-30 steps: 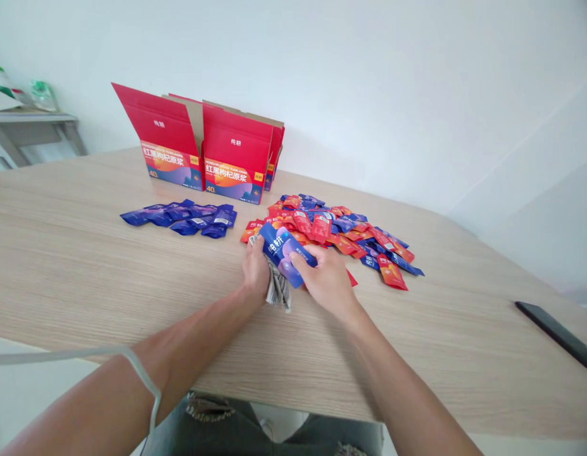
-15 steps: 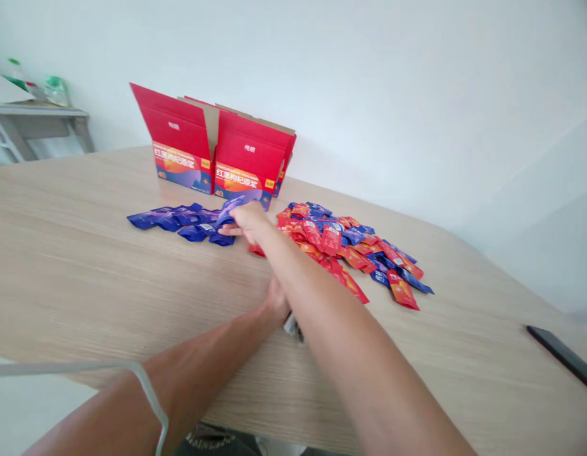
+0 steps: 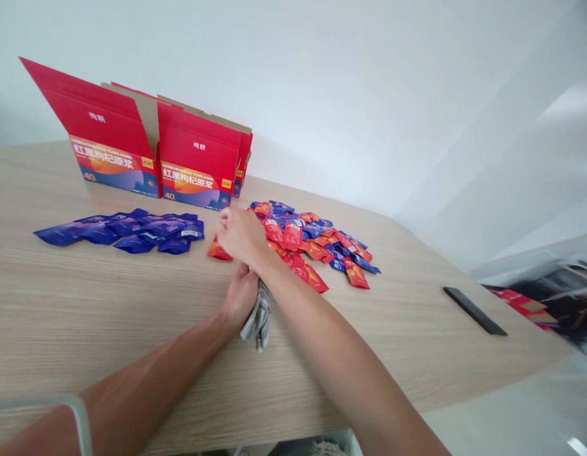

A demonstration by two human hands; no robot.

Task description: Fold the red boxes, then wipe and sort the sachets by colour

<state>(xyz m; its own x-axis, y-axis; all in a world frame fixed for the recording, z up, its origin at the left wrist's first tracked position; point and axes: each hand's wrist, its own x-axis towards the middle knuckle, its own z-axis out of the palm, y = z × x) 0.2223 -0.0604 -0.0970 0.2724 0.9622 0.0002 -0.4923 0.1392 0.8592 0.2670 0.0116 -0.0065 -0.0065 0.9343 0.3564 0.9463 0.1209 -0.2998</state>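
Observation:
My right hand hovers over the table with its fingers curled in, slightly blurred, and no pouch shows in it. Right below it, my left hand is closed round a grey striped cloth that hangs from the fist. Left of my hands, several blue pouches lie in an overlapping row. A single red pouch lies beside my right hand. Behind and to the right of that hand spreads a mixed heap of red and blue pouches, partly hidden by my right arm.
Red printed cartons with raised flaps stand along the back left, in front of the white wall. A black flat slab lies at the right of the wooden table. A pale cable crosses at lower left.
My right hand has let go of a blue pouch, which now lies with the blue row, and has drawn back toward the red pouches. The view has turned right.

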